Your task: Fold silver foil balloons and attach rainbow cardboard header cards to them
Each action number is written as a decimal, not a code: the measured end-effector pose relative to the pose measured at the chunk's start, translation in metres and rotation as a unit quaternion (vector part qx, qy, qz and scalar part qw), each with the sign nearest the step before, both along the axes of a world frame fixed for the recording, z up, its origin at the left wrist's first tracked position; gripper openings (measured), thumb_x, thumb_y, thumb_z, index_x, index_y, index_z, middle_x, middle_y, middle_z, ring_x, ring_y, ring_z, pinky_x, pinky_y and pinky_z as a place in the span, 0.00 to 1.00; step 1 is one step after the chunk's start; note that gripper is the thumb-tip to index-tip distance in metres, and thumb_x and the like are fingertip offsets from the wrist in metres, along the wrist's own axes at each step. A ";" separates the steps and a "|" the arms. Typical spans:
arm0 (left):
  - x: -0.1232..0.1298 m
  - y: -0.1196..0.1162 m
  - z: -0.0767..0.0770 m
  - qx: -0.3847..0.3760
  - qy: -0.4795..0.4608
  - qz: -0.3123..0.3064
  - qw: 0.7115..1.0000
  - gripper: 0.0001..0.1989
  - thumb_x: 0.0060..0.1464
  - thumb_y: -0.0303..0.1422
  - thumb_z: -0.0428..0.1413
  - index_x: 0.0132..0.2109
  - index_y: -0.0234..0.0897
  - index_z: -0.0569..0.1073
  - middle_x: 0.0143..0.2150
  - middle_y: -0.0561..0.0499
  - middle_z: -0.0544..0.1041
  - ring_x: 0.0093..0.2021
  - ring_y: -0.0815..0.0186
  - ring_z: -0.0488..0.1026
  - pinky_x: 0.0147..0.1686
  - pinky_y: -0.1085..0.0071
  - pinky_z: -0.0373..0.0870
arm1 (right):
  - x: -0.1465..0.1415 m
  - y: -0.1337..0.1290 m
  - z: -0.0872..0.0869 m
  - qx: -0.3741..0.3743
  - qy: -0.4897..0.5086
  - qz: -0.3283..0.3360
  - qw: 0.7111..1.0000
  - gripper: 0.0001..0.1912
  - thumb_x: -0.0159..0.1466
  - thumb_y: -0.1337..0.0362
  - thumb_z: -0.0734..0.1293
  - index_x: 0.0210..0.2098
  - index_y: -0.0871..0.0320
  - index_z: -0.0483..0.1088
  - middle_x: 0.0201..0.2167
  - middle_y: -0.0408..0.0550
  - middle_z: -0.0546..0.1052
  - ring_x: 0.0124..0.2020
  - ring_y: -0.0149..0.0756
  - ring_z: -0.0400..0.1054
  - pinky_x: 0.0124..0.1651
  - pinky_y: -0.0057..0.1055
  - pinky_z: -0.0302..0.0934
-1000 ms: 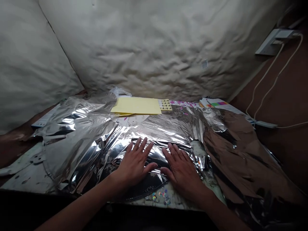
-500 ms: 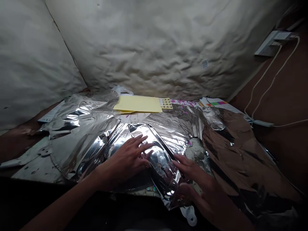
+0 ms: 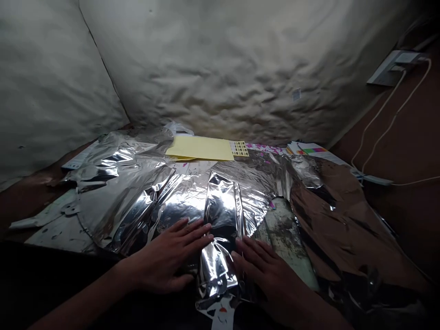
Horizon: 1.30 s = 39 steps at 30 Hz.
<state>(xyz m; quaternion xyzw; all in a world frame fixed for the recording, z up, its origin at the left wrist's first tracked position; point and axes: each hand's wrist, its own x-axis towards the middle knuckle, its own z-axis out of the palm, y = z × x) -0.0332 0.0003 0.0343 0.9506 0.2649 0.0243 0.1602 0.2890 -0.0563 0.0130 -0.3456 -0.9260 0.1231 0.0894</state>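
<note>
A folded strip of shiny silver foil film [image 3: 220, 229] lies lengthwise in front of me, its near end hanging toward the table's front edge. A white printed tab [image 3: 222, 316] with a red mark sticks out of that end. Flat along the strip's left edge rests my left hand [image 3: 168, 256], fingers spread and stretched out. My right hand [image 3: 261, 266] lies on the strip's right edge with its fingers extended. Underneath spreads a larger sheet of silver film [image 3: 134, 197] covering much of the table.
Behind the foil lie yellow paper sheets [image 3: 202, 149] and a small sticker sheet [image 3: 241, 148]. Colourful printed papers [image 3: 314, 150] sit at the back right. Brownish reflective film [image 3: 337, 229] drapes the right side. A power strip [image 3: 392, 68] with white cables hangs on the right wall.
The foil strip has turned from slanting to nearly straight and looks flatter. My left hand has slid nearer to me and flattened; my right hand has moved slightly left.
</note>
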 end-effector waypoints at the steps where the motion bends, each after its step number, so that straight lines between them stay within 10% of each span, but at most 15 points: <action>1: 0.001 -0.005 -0.006 0.012 0.002 0.007 1.000 0.46 0.52 0.39 0.60 0.73 0.43 0.47 0.74 0.45 0.48 0.73 0.48 0.45 0.69 0.48 0.43 | -0.004 0.002 -0.005 0.012 -0.004 0.006 1.000 0.39 0.65 0.69 0.64 0.72 0.50 0.46 0.71 0.49 0.53 0.72 0.46 0.44 0.69 0.48 0.49; 7: 0.011 -0.025 -0.032 0.099 -0.090 0.033 0.991 0.20 0.64 0.27 0.51 0.61 0.41 0.68 0.60 0.45 0.73 0.61 0.57 0.68 0.59 0.59 0.64 | -0.018 0.013 -0.006 -0.010 0.073 0.015 0.997 0.28 0.67 0.70 0.62 0.66 0.56 0.60 0.66 0.53 0.65 0.68 0.44 0.54 0.67 0.45 0.55; 12: 0.017 -0.018 -0.014 -0.052 -0.158 0.096 0.981 0.15 0.66 0.33 0.50 0.56 0.45 0.73 0.52 0.49 0.78 0.53 0.58 0.73 0.54 0.62 0.67 | -0.021 0.029 0.000 -0.127 0.215 -0.067 0.966 0.15 0.70 0.64 0.60 0.52 0.56 0.74 0.49 0.52 0.79 0.51 0.42 0.72 0.53 0.38 0.66; 16: 0.029 0.000 -0.001 -0.202 -0.206 0.289 0.913 0.19 0.66 0.42 0.49 0.56 0.40 0.74 0.33 0.52 0.81 0.34 0.61 0.77 0.38 0.68 0.69 | -0.033 0.047 0.000 -0.258 0.304 -0.255 0.881 0.17 0.68 0.52 0.64 0.33 0.59 0.75 0.33 0.48 0.81 0.35 0.41 0.74 0.37 0.32 0.65; 19: 0.039 0.014 0.003 -0.245 -0.231 0.386 0.859 0.30 0.62 0.46 0.53 0.66 0.40 0.62 0.24 0.57 0.77 0.27 0.61 0.74 0.34 0.69 0.66 | -0.044 0.059 0.002 -0.301 0.364 -0.325 0.819 0.18 0.65 0.52 0.68 0.46 0.59 0.72 0.31 0.45 0.80 0.33 0.38 0.73 0.34 0.30 0.63; 23: 0.046 0.020 0.002 -0.232 -0.218 0.403 0.858 0.38 0.61 0.42 0.53 0.72 0.40 0.47 0.24 0.58 0.76 0.25 0.63 0.73 0.33 0.70 0.65 | -0.052 0.061 0.007 -0.286 0.358 -0.378 0.804 0.39 0.63 0.56 0.69 0.68 0.57 0.51 0.21 0.36 0.73 0.24 0.32 0.67 0.29 0.27 0.58; 29: 0.043 -0.007 -0.022 -0.115 -0.244 0.348 0.898 0.38 0.63 0.35 0.52 0.73 0.47 0.42 0.43 0.51 0.77 0.30 0.68 0.75 0.32 0.72 0.71 | -0.050 0.027 0.004 -0.309 0.309 -0.418 0.797 0.43 0.62 0.58 0.68 0.71 0.55 0.46 0.19 0.34 0.69 0.21 0.32 0.63 0.27 0.28 0.58; 34: 0.039 -0.017 -0.029 0.136 -0.136 0.185 0.964 0.31 0.66 0.37 0.50 0.72 0.52 0.49 0.70 0.45 0.59 0.62 0.54 0.67 0.55 0.60 0.68 | -0.049 0.014 -0.002 -0.338 0.319 -0.405 0.787 0.41 0.62 0.60 0.69 0.70 0.51 0.48 0.20 0.33 0.68 0.22 0.31 0.63 0.27 0.27 0.59; 39: 0.045 -0.004 -0.032 0.149 -0.014 0.099 0.984 0.35 0.66 0.48 0.47 0.73 0.40 0.47 0.73 0.47 0.52 0.72 0.53 0.48 0.66 0.55 0.54 | -0.039 0.009 -0.003 -0.196 0.293 -0.374 0.858 0.41 0.64 0.62 0.68 0.71 0.49 0.47 0.35 0.43 0.76 0.29 0.35 0.72 0.33 0.30 0.69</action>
